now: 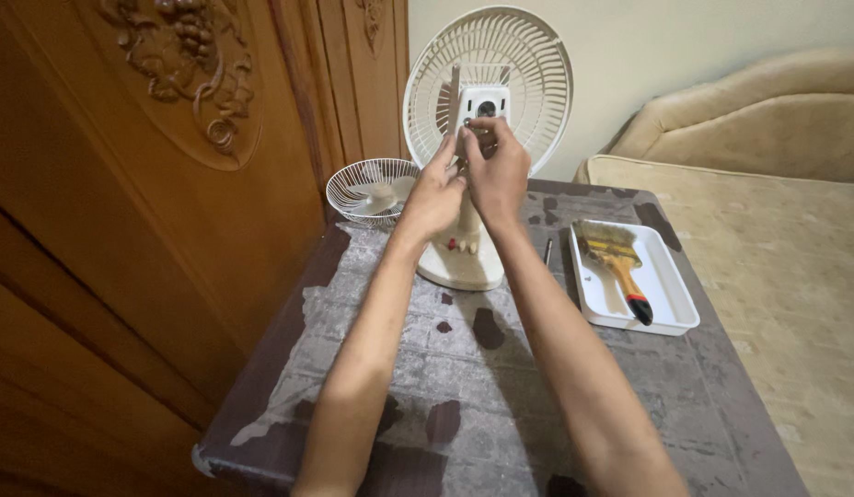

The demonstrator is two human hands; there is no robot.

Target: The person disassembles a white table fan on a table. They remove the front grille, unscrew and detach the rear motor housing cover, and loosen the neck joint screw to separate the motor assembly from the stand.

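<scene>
At far left, the detached front grille (372, 189) leans by the carved wooden door (151, 184). The desk fan (473, 138) stands upright near the back of the worn table (464, 396), its rear guard in place and its motor hub bare.

You appear to be working at the hub fitting. Your left hand (433, 195) braces the fan's neck, fingers curled loosely around it. Your right hand (497, 166) pinches narrowly at the hub; what it grips is hidden. Both forearms are fully extended.

The next move likely calls for a steady brace. At right, a paintbrush (618, 262) lies in a white tray (671, 322).
</scene>
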